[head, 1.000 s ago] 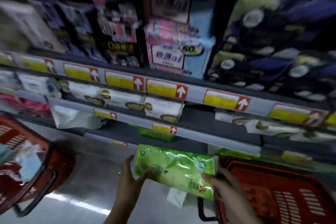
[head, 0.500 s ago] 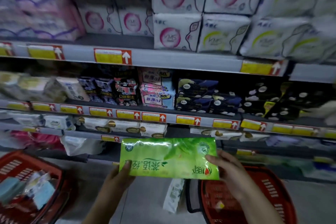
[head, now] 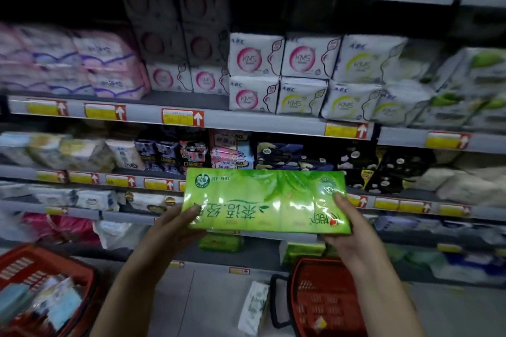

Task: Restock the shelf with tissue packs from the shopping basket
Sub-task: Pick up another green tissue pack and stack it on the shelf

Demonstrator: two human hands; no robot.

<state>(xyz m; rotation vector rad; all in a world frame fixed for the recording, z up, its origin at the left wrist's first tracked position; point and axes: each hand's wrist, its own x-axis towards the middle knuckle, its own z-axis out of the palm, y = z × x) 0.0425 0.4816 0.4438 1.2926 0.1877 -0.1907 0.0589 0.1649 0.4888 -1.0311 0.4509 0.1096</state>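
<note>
Grey metal shelving (head: pixel 273 125) filled the view from edge to edge, its tiers running one above another. On an upper tier stood white sanitary pad packs (head: pixel 254 59) marked ABC and KMS, stacked two high, with pink packs (head: pixel 106 63) to their left. The tier beneath carried dark packs (head: pixel 279 154) and pale ones, blurred toward the sides. Down on the floor (head: pixel 210 301) stood two red shopping baskets: the left basket (head: pixel 52 261) held a jumble of blue and white packets, while the right basket (head: pixel 325 304), with a black handle, showed mostly bare mesh. Above the right basket and in front of the lower tiers, the green tissue pack (head: pixel 262 200) was held in the air, long side nearly level, its glossy front turned to the camera and its print upside down. Both hands gripped it by the ends: the left hand (head: pixel 175 230) had its thumb on the lower left corner of the front, the right hand (head: pixel 349 230) its thumb on the right end, and the other fingers of each were hidden behind the wrapper. Similar green packs (head: pixel 221 242) lay on a low tier just under it. A white packet (head: pixel 253 306) lay on the floor just beside the right basket. Yellow and red price labels (head: pixel 182 117) with white arrows dotted the rails.
</note>
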